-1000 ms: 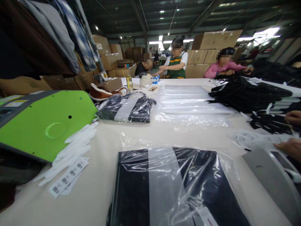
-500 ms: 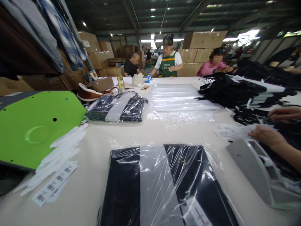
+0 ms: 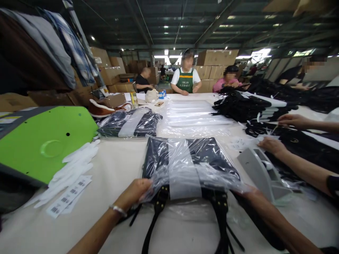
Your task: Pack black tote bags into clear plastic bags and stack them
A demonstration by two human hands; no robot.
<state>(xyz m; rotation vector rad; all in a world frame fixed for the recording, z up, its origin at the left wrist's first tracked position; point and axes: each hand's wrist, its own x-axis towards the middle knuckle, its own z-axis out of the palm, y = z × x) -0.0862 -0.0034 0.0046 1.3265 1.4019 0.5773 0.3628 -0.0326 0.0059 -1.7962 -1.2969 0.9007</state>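
Note:
A dark handbag (image 3: pixel 156 155) lies on the table in front of me, mostly inside a clear plastic bag (image 3: pixel 212 173). A pale paper band (image 3: pixel 182 173) runs down its middle. Two black straps (image 3: pixel 219 208) hang out of the plastic toward me. My left hand (image 3: pixel 141 188), with a bracelet at the wrist, has its fingers closed on the plastic bag's left near edge. At the right near edge my right hand (image 3: pixel 250 195) grips the plastic, its fingertips partly covered by the film.
To the left are a green machine panel (image 3: pixel 79 130), white gloves (image 3: pixel 76 164) and barcode labels (image 3: pixel 66 199). Another bagged handbag (image 3: pixel 113 123) and clear plastic bags (image 3: pixel 190 116) lie farther back. On the right, a co-worker's hands (image 3: pixel 272 144) work beside a grey tape dispenser (image 3: pixel 259 173).
Both my hands have come into view, holding the plastic bag. The handbag sits farther from me, with its straps now showing. The co-worker across the table has brought both hands together in front.

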